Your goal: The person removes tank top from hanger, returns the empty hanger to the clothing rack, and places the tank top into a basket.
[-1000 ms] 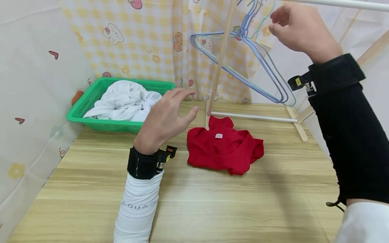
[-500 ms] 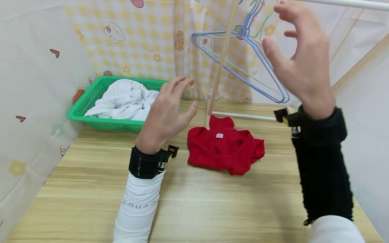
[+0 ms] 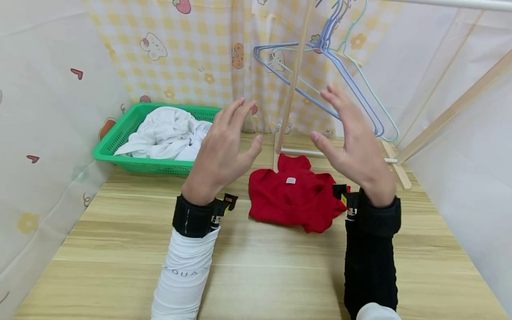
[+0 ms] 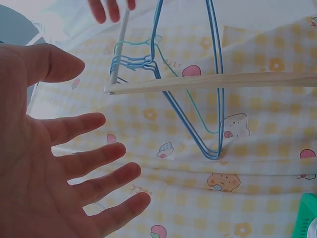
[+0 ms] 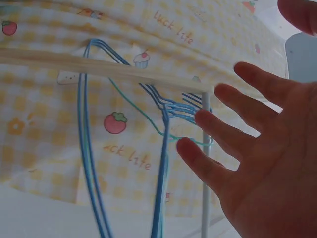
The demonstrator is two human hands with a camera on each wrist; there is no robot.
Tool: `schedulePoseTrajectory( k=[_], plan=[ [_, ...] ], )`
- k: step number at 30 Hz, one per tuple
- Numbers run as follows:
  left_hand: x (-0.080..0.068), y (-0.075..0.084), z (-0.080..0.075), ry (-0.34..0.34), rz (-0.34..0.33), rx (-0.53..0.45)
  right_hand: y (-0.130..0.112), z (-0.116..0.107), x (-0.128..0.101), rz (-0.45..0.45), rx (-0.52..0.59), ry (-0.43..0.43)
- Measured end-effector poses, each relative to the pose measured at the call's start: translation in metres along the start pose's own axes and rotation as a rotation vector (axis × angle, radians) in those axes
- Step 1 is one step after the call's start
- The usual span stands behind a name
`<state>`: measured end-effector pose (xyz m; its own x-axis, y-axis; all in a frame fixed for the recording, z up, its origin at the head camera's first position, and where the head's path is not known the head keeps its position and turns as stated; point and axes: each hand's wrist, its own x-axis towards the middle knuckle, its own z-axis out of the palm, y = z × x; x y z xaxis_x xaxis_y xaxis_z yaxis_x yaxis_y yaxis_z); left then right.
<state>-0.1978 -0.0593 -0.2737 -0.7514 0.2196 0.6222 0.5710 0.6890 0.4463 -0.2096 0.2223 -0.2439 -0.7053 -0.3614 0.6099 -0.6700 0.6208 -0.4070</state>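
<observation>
Both hands hang in the air above the table with nothing in them. My left hand (image 3: 222,149) is between the green basket and a red garment, fingers relaxed and spread in the left wrist view. My right hand (image 3: 356,146) is up over the right side of the garment, its fingers parted in the right wrist view. The red garment (image 3: 292,200) lies bunched on the table, a white label at its neckline; the right wrist strap covers its right edge. Behind the right hand, several blue hangers and a light green hanger (image 3: 364,78) hang from the rack.
A green basket (image 3: 144,166) holding crumpled white cloth (image 3: 168,131) stands at the back left. The rack has a wooden post (image 3: 294,84), a white top rail (image 3: 460,4) and a low white bar. A yellow checked curtain (image 3: 192,53) hangs behind the wooden table (image 3: 260,275).
My right hand has come down and leftward, away from the hangers at the rail, and its fingers have opened out. The left hand stays nearly where it was. The garment has not moved.
</observation>
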Motion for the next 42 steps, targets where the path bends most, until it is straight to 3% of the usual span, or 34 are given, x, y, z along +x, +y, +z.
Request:
schedulePoseTrajectory(
  k=[6, 16, 23, 28, 33, 37, 42],
  plan=[
    [0.001, 0.001, 0.003, -0.021, -0.016, 0.003, 0.005, 0.006, -0.006, 0.088, -0.032, -0.102],
    [0.003, 0.001, 0.013, -0.094, -0.039, 0.013, 0.010, -0.004, -0.002, 0.070, -0.030, -0.089],
    [0.006, 0.009, 0.030, -0.185, 0.001, 0.040, 0.009, -0.011, -0.006, 0.106, -0.005, -0.082],
    [0.014, 0.017, 0.045, -0.323, 0.082, 0.090, 0.011, -0.014, -0.010, 0.113, -0.003, -0.072],
    [0.030, 0.026, 0.065, -0.516, 0.181, 0.113, 0.014, -0.015, -0.013, 0.123, 0.002, -0.070],
    [0.041, 0.027, 0.085, -0.679, 0.190, 0.121, 0.015, -0.016, -0.016, 0.138, 0.007, -0.068],
    [0.044, 0.024, 0.115, -0.906, 0.231, 0.230, 0.016, -0.018, -0.018, 0.164, 0.000, -0.072]
  ],
)
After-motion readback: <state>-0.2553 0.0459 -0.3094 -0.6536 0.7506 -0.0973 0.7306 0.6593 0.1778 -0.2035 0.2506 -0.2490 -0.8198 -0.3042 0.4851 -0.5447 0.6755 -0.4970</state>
